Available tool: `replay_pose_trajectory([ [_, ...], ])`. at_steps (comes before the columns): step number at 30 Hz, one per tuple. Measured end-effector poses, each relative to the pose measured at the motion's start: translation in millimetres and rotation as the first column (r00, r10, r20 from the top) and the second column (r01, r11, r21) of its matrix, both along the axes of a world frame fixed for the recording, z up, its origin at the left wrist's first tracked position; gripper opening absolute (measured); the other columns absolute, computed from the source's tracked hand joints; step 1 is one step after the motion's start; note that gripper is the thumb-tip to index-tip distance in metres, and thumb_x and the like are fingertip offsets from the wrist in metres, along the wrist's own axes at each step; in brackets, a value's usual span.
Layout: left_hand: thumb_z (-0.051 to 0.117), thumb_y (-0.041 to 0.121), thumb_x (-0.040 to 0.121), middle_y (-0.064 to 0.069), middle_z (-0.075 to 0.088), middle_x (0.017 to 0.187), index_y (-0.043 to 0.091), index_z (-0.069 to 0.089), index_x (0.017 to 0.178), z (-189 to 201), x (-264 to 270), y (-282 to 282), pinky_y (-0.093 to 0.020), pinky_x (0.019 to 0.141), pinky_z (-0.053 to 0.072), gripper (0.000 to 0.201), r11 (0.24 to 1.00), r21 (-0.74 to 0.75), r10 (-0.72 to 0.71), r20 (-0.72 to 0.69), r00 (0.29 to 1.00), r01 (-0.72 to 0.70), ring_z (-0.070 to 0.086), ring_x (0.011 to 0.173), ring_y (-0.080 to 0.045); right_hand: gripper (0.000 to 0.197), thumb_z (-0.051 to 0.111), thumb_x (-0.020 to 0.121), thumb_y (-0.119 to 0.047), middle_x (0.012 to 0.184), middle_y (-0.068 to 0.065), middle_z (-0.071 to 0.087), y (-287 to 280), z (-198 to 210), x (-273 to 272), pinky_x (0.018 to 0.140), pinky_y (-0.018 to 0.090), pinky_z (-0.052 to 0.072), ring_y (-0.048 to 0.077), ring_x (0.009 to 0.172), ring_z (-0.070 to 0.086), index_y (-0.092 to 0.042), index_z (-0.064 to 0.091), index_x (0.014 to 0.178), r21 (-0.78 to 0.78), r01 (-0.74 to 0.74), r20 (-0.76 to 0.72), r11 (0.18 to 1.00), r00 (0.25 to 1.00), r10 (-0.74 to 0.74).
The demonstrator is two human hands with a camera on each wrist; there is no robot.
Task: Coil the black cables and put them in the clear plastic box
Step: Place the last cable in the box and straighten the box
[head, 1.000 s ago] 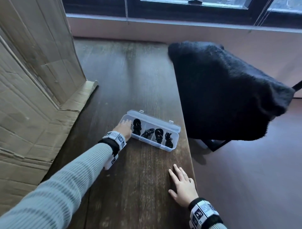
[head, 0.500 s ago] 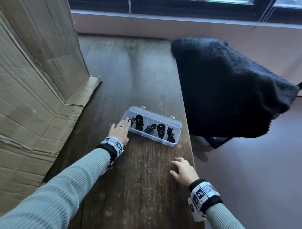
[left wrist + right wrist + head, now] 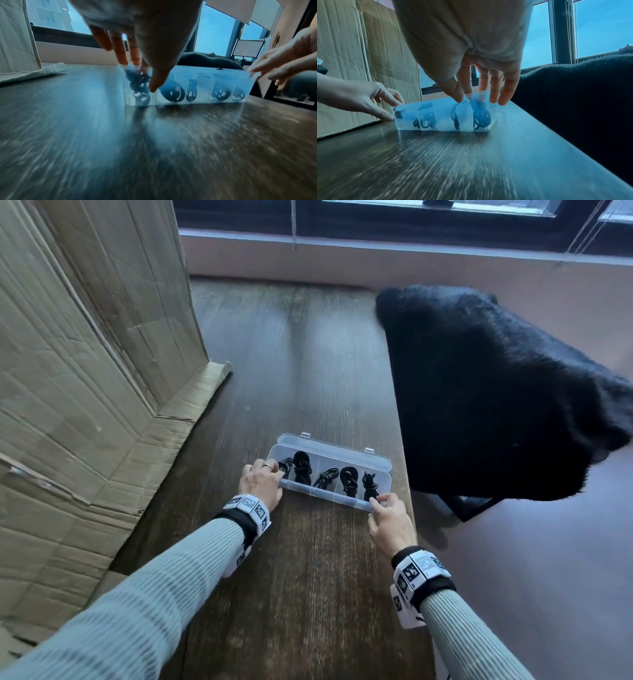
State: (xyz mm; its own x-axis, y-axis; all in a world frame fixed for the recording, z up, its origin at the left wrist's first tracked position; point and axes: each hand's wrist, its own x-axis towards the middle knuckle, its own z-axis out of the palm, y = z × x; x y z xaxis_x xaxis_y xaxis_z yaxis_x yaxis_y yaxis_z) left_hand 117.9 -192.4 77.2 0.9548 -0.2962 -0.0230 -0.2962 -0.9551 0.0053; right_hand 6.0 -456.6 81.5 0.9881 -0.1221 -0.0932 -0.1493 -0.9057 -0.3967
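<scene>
A clear plastic box (image 3: 342, 453) lies on the dark wooden table (image 3: 308, 577), its lid tilted back. Coiled black cables (image 3: 302, 470) sit in its several compartments and show through the front wall (image 3: 205, 75) (image 3: 443, 111). My left hand (image 3: 274, 474) holds the box's left end, with fingers over the rim and thumb (image 3: 152, 88) on the front wall. My right hand (image 3: 378, 501) pinches the right front corner, with thumb (image 3: 458, 97) in front and fingers over the rim above a cable coil (image 3: 481, 116).
A large cardboard carton (image 3: 85, 371) stands along the table's left side, one flap lying on the tabletop. A chair under a black furry cover (image 3: 496, 405) stands close to the table's right edge (image 3: 409, 508), just beyond the box.
My right hand has left the tabletop near me and come forward to the box's right corner. My left hand has stayed at the left end, its fingers now over the rim.
</scene>
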Motion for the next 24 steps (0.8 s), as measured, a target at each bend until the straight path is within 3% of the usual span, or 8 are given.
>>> replay_pose_trajectory([
  [4, 0.058, 0.026, 0.088, 0.004, 0.057, 0.116, 0.02, 0.068, 0.11, 6, 5, -6, -0.032, 0.092, 0.046, 0.025, 0.991, -0.114, 0.054, -0.089, 0.995, -0.064, 0.055, 0.104, -0.017, 0.023, 0.053, 0.092, -0.024, 0.127, 0.009, 0.05, -4, 4, 7, 0.091, 0.038, 0.049, 0.026, 0.111, 0.051, -0.011, 0.068, 0.104, -0.041, -0.012, -0.032, 0.999, 0.999, 0.011],
  [8, 0.059, 0.016, 0.087, 0.004, 0.061, 0.115, 0.019, 0.065, 0.115, 8, 8, 7, -0.033, 0.087, 0.051, 0.029, 0.974, -0.223, -0.002, -0.128, 0.992, -0.027, 0.063, 0.096, -0.02, 0.023, 0.054, 0.091, -0.032, 0.116, -0.002, 0.056, -8, 16, 14, 0.09, 0.038, 0.044, 0.018, 0.103, 0.056, -0.022, 0.071, 0.104, -0.116, -0.011, -0.068, 0.993, 0.998, 0.004],
  [11, 0.063, 0.013, 0.082, 0.003, 0.059, 0.116, 0.018, 0.064, 0.116, 9, 3, 15, -0.034, 0.084, 0.053, 0.035, 0.94, -0.342, 0.0, -0.045, 0.999, -0.015, 0.064, 0.093, -0.018, 0.024, 0.056, 0.09, -0.027, 0.109, 0.002, 0.062, -16, 28, 29, 0.087, 0.039, 0.048, 0.02, 0.091, 0.062, -0.017, 0.071, 0.105, 0.001, 0.116, 0.031, 0.993, 0.993, -0.116],
  [16, 0.066, 0.016, 0.076, 0.0, 0.055, 0.117, 0.016, 0.064, 0.112, 4, -14, 28, -0.037, 0.083, 0.052, 0.036, 0.858, -0.472, 0.21, -0.033, 0.977, -0.201, 0.061, 0.095, -0.019, 0.053, 0.054, 0.094, -0.031, 0.14, 0.018, 0.046, -36, 37, 74, 0.105, 0.038, 0.039, 0.031, 0.126, 0.048, -0.007, 0.044, 0.139, 0.277, 0.341, -0.178, 0.898, 0.937, -0.301],
  [18, 0.064, 0.014, 0.078, -0.006, 0.051, 0.122, 0.012, 0.058, 0.118, 0, -20, 34, -0.035, 0.088, 0.049, 0.041, 0.824, -0.494, 0.24, -0.139, 0.961, -0.277, 0.06, 0.1, -0.021, 0.068, 0.054, 0.094, -0.038, 0.148, 0.012, 0.037, -40, 36, 88, 0.104, 0.043, 0.042, 0.028, 0.132, 0.043, -0.007, 0.026, 0.148, 0.484, 0.436, -0.34, 0.759, 0.892, -0.296],
  [20, 0.063, 0.012, 0.08, -0.011, 0.049, 0.127, 0.008, 0.052, 0.124, -3, -25, 38, -0.031, 0.092, 0.044, 0.046, 0.81, -0.497, 0.216, -0.24, 0.946, -0.311, 0.06, 0.103, -0.021, 0.082, 0.061, 0.089, -0.044, 0.151, 0.008, 0.032, -45, 29, 98, 0.085, 0.043, 0.053, 0.026, 0.131, 0.044, -0.007, 0.02, 0.149, 0.642, 0.534, -0.449, 0.55, 0.844, -0.295],
  [22, 0.063, 0.014, 0.081, -0.01, 0.047, 0.13, 0.009, 0.049, 0.127, -5, -29, 42, -0.027, 0.092, 0.043, 0.049, 0.803, -0.496, 0.189, -0.314, 0.931, -0.33, 0.062, 0.103, -0.017, 0.101, 0.075, 0.071, -0.056, 0.147, 0.009, 0.041, -51, 25, 103, 0.068, 0.035, 0.054, 0.023, 0.123, 0.052, -0.009, 0.027, 0.147, 0.714, 0.574, -0.491, 0.401, 0.819, -0.297],
  [24, 0.062, 0.016, 0.082, -0.008, 0.047, 0.131, 0.012, 0.048, 0.129, -7, -31, 45, -0.028, 0.091, 0.045, 0.049, 0.804, -0.487, 0.183, -0.344, 0.921, -0.342, 0.063, 0.099, -0.015, 0.097, 0.077, 0.065, -0.058, 0.132, 0.008, 0.057, -54, 25, 104, 0.073, 0.035, 0.051, 0.02, 0.114, 0.058, -0.01, 0.04, 0.14, 0.767, 0.577, -0.502, 0.28, 0.812, -0.299],
])
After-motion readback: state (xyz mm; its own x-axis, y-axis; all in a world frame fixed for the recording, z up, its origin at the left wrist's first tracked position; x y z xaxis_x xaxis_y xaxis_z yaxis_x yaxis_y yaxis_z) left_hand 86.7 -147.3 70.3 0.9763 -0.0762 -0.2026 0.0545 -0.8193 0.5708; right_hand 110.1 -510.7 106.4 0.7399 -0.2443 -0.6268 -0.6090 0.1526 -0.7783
